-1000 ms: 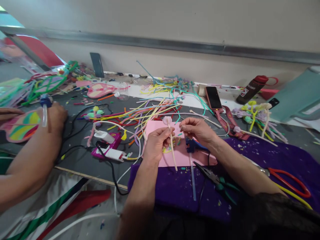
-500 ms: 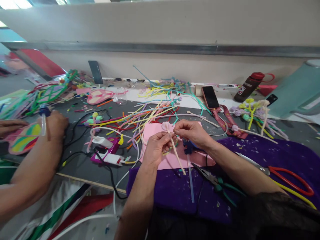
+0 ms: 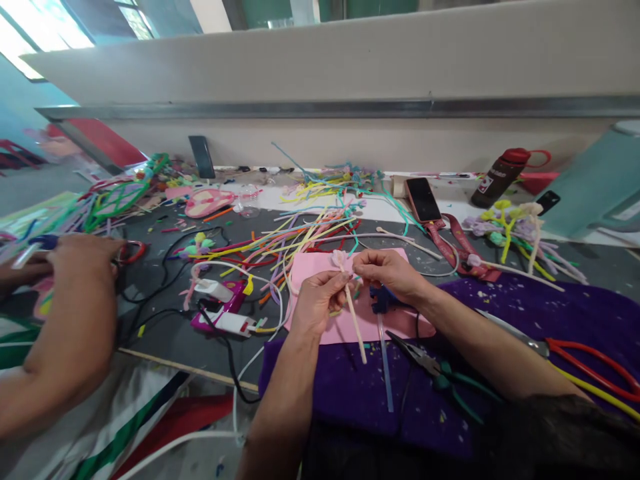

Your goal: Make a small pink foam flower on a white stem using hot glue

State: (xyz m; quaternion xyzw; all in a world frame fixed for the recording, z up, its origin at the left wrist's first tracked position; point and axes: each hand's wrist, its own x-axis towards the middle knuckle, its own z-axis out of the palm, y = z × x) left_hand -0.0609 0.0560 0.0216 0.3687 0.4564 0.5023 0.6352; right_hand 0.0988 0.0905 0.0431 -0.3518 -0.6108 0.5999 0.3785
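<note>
My left hand (image 3: 321,300) is closed in a pinch on the pale stem of a pipe-cleaner flower (image 3: 357,327). The lilac-pink bloom points away from me and the stem slants down toward me. Close beside the bloom, my right hand (image 3: 383,270) has thumb and forefinger pressed together; what lies between them is too small to make out. Beneath both hands is a pink sheet (image 3: 400,323). Partly covered by my right hand, a blue glue gun (image 3: 383,298) rests there with a clear glue stick (image 3: 386,373) jutting toward me.
Green-handled pliers (image 3: 435,373) and red-handled scissors (image 3: 575,357) lie on a purple cloth (image 3: 350,393). Loose pipe cleaners (image 3: 300,237) spread behind the sheet. At left are a purple power strip (image 3: 225,310) with cables and a co-worker's arm (image 3: 83,313). A phone (image 3: 421,199) and bottle (image 3: 501,177) stand behind.
The view has shifted slightly. My hands keep nearly the same grip on the flower, its stem now steeper. The co-worker's hand at left has moved, and a red handle now shows beside it.
</note>
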